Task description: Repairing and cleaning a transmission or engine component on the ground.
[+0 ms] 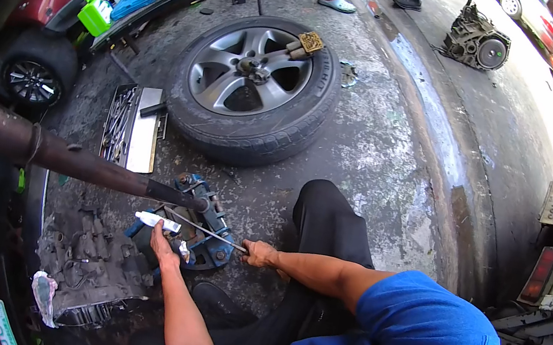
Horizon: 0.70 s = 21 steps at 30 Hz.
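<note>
My left hand (164,247) is closed around a small white tube (158,221), held over a blue metal frame (216,217) with bolts. In my right hand (260,253) is the end of a thin metal rod (208,232), which points left across the frame toward the tube. Whether the rod's tip touches anything is unclear. A crumpled whitish scrap (184,251) shows beside my left wrist. Left of that hand lies a dirty grey engine casting (89,262) with a whitish rag (43,294) at its edge.
A thick rusty pipe (73,162) slants in from the left to the blue frame. Ahead lies a large wheel (301,114), a brush (305,44) on it. An open toolbox (145,128) sits left of the wheel. Another engine part (477,42) stands far right; people's feet (337,4) show beyond.
</note>
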{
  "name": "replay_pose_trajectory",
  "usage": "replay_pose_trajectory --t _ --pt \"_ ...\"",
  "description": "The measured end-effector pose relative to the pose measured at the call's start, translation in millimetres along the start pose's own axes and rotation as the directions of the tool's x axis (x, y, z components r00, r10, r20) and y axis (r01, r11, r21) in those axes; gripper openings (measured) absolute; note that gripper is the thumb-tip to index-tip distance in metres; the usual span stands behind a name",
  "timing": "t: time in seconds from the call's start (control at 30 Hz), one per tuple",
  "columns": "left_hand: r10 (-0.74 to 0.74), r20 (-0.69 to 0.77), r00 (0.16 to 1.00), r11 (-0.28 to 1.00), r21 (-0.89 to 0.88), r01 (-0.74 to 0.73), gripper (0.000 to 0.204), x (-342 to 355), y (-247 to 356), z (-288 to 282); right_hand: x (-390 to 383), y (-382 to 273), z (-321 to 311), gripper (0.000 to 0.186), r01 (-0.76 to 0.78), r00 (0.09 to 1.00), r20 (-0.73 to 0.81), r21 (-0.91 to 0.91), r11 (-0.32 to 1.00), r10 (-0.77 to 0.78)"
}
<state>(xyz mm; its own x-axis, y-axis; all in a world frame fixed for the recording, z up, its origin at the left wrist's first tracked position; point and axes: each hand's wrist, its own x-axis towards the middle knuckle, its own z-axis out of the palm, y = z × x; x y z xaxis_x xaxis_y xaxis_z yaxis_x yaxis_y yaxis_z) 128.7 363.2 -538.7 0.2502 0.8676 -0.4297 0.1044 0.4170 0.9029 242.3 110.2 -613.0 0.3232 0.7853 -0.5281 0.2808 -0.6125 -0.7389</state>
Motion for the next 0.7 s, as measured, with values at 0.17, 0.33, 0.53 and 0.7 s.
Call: replay_pose_trajectory --t 0.17,0.33,0.53,0.7 --pt "0.040 0.032 0.999 0.999 -0.031 -0.039 0.038 -3.1 -2.9 -5.6 3.1 -6.5 -2.8 0.040 -0.042 0.998 0.047 -0.004 0.999 0.042" --pt "-0.060 0.006 0.998 0.998 -0.010 0.060 0.030 -5.0 -4.3 -9.8 13.3 3.5 8.2 0.037 -0.043 0.997 0.057 -0.159 0.986 0.052" --pt "-0.037 -0.041 0.998 0.999 -0.002 0.037 0.029 -5.8 -6.0 -9.0 29.9 34.2 23.1 0.037 -0.144 0.944 0.234 -0.340 0.929 0.232" --pt "-0.098 -0.068 0.993 0.995 -0.030 0.096 0.032 -4.0 -7.8 -9.0 32.5 44.6 31.7 0.039 -0.190 0.941 0.166 -0.465 0.865 0.296"
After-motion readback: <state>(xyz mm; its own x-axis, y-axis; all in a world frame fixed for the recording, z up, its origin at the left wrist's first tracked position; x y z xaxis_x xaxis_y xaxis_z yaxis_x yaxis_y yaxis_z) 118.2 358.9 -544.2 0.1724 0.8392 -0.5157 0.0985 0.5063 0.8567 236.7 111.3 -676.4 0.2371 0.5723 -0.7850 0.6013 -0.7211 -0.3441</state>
